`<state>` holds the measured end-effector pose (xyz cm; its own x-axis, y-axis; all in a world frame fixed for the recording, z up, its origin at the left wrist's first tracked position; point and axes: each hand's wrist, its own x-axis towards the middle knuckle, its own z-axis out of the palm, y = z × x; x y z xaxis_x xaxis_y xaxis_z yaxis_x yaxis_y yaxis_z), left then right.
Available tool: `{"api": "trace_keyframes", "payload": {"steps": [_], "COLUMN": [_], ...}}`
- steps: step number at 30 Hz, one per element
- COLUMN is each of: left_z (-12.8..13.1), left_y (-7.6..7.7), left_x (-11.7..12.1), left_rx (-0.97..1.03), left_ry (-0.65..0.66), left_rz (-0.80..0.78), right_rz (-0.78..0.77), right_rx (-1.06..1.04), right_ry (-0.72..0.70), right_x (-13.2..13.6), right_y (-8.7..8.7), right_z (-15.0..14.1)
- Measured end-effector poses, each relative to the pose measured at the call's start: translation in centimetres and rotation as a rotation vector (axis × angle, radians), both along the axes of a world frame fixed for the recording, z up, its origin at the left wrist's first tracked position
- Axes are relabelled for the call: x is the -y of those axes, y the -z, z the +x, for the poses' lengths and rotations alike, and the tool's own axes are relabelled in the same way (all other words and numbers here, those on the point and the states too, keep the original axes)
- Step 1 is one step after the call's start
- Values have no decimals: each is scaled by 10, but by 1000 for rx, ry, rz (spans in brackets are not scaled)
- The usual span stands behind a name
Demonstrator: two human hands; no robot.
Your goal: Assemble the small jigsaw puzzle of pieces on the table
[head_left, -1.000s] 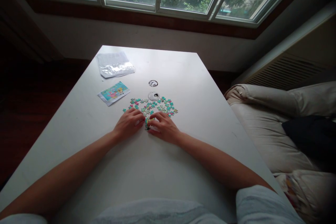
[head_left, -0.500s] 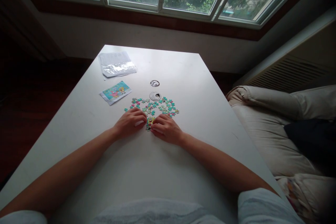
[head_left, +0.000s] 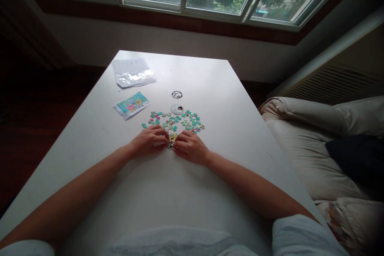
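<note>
A small joined section of jigsaw puzzle [head_left: 172, 139], yellow with a cartoon face, lies flat on the white table between my hands. My left hand [head_left: 151, 141] rests at its left edge, fingers curled and closed against it. On the opposite edge, the bent fingers of my right hand [head_left: 190, 147] press in from the right. Fingertips cover parts of the section on both sides. Just beyond the hands, several loose jigsaw pieces [head_left: 193, 122], mostly turquoise with some pink and yellow, are spread out.
A printed picture card [head_left: 132, 105] lies left of the loose pieces. Behind it are a clear plastic bag and papers [head_left: 133, 74]. Two round inserts, a nearer one [head_left: 177, 109] and a farther one [head_left: 177, 95], sit in the tabletop [head_left: 204, 84]. A beige sofa [head_left: 300, 152] stands at the right.
My left hand has shifted very slightly right, closer against the joined section. My right hand stays almost in place. The loose pieces look unchanged.
</note>
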<state>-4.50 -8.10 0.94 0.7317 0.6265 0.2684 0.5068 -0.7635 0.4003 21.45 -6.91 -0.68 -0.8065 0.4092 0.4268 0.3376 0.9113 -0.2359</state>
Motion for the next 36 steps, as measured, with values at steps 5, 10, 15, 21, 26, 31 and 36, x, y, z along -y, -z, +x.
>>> {"api": "trace_keyframes", "payload": {"steps": [5,10,15,21,26,31,36], "left_z": [0,0,0,-1,0,1,2], "left_y": [-2,-3,-1,-3,-12,-24,-27], "left_x": [1,2,1,0,3,7,7], "left_rx": [-7,-10,-12,-25,-99,-137,-105], "left_ry": [-9,-15,-13,5,29,72,73], "left_rz": [-4,-11,-19,-15,33,40,38], "right_rz": [0,-2,-12,-5,-3,-13,-28], "right_rx": [2,23,30,27,18,32,35], "right_ry": [-5,-8,-5,-5,-3,3,-8], "right_x": [0,1,1,1,2,3,4], "right_y": [-1,-1,-1,-1,-1,-5,-6], "right_z": [1,0,0,0,-1,-3,-3]}}
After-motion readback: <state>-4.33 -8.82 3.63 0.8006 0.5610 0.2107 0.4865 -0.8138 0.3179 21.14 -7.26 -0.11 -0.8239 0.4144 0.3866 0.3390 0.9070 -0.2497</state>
